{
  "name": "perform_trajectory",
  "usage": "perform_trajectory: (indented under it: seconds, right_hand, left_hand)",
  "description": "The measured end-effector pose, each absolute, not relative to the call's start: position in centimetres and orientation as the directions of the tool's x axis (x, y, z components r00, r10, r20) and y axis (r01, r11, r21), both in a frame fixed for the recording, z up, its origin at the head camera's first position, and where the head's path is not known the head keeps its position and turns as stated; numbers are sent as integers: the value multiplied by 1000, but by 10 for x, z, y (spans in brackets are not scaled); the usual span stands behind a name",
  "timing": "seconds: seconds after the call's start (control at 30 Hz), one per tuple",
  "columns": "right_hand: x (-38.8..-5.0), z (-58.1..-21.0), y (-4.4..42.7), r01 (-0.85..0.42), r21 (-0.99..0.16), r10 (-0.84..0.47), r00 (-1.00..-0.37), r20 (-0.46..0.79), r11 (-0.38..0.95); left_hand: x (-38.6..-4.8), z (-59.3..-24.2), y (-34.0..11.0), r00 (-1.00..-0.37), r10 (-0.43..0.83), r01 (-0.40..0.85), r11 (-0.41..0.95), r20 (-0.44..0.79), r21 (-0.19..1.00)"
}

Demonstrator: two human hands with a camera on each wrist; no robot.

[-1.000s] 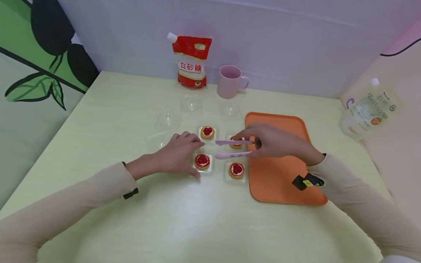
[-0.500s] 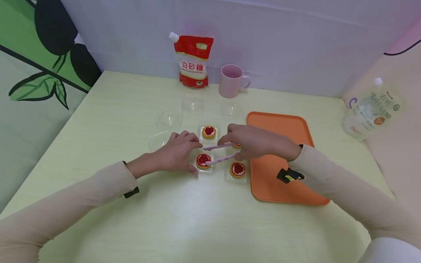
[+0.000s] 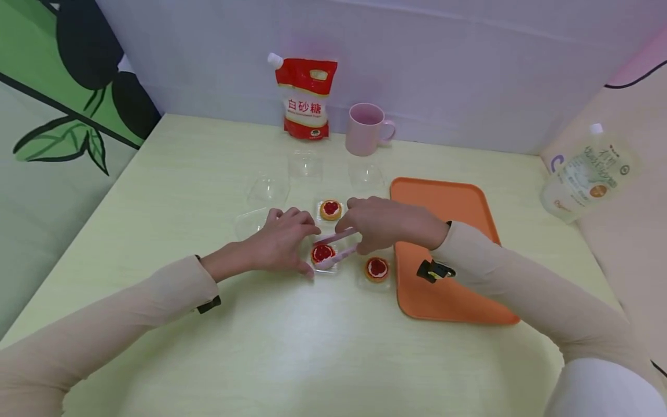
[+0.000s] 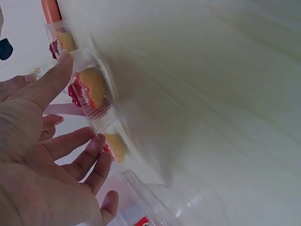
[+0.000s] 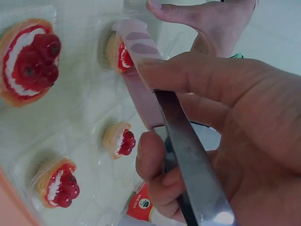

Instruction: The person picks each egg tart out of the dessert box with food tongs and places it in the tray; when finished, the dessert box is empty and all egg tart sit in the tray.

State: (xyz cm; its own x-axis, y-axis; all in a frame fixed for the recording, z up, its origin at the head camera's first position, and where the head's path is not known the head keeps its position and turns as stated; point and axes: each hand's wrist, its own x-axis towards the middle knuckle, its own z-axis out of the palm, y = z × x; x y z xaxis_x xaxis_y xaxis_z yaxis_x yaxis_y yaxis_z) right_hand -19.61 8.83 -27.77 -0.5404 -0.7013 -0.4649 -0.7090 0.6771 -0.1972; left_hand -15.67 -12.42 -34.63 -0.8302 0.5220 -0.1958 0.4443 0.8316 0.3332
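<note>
My left hand (image 3: 278, 242) holds a clear plastic base (image 4: 99, 112) at its edges, thumb on one side and fingertips on the other. On that base sits a small tart (image 3: 321, 253) with red berries and white cream. My right hand (image 3: 388, 223) grips tongs (image 5: 193, 160) with metal handles and pink ends. The pink ends reach down on either side of this tart; whether they touch it I cannot tell. Similar tarts stand on clear bases close by: one behind (image 3: 330, 209), one to the right (image 3: 376, 269). Another is hidden under my right hand in the head view.
An orange tray (image 3: 443, 295) lies to the right. Several clear plastic lids (image 3: 267, 190) are spread behind and left of the tarts. At the back stand a red sugar bag (image 3: 307, 98) and a pink mug (image 3: 363, 130). A translucent pouch (image 3: 586, 176) is at far right.
My right hand has moved left with the tongs, from above the tray's edge to the tart by my left hand. The left hand has stayed nearly in place.
</note>
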Motion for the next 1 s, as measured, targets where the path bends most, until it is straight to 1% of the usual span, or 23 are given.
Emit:
perform_trajectory:
  seconds: [0.1,0.2,0.27,0.37,0.47,0.53,0.67,0.73,0.83,0.9,1.0]
  right_hand:
    - [-198,-277,86,-716,-192,-703,-532,-472,671]
    - [-202,-271,90,-716,-235,-724,-514,-459,658]
    - [-205,-265,94,-695,-303,-742,-502,-443,652]
    - [-211,-258,100,-629,-453,-775,-497,-390,632]
    - [-215,-261,106,-519,-619,-789,-533,-304,589]
    - [-216,-266,109,-451,-708,-788,-565,-244,543]
    - [-212,-286,113,-316,-839,-751,-642,-155,444]
    - [-207,-296,113,-279,-871,-720,-685,-114,404]
    - [-202,-308,110,-268,-880,-672,-737,-76,393]
    - [-201,-313,108,-252,-875,-654,-751,-93,413]
    - [-200,-318,105,-215,-874,-659,-737,-147,435]
  left_hand:
    - [-157,-347,-125,-831,522,445,831,-192,334]
    - [-157,-348,-125,-830,528,455,827,-180,331]
    - [-157,-347,-125,-829,531,459,826,-176,328]
    - [-157,-348,-126,-829,530,459,827,-177,325]
    - [-157,-348,-126,-829,530,457,826,-179,330]
    - [-157,-349,-126,-828,532,458,824,-178,334]
    - [-156,-349,-127,-828,533,459,822,-174,337]
    - [-156,-349,-127,-828,535,463,822,-170,332]
    - [-157,-348,-127,-827,538,472,822,-163,320]
    - [-157,-348,-127,-826,539,474,822,-162,316]
    - [-156,-348,-127,-826,539,473,822,-165,317]
